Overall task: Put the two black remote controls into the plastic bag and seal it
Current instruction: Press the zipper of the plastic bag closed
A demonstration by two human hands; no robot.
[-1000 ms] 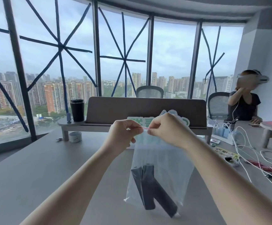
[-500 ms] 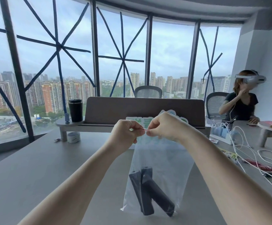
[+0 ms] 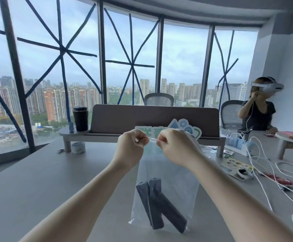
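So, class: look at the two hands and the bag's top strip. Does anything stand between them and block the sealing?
Nothing visible does. The left hand and right hand already pinch the top strip of the plastic bag directly, and both black remote controls sit low inside, well below the strip.

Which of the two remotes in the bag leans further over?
The right remote: it slants down toward the bag's lower right corner. The left remote hangs closer to upright. Their upper ends overlap.

Two bare forearms, left hand (image 3: 132, 147) and right hand (image 3: 175, 147) seemingly ringless, no sleeves visible.
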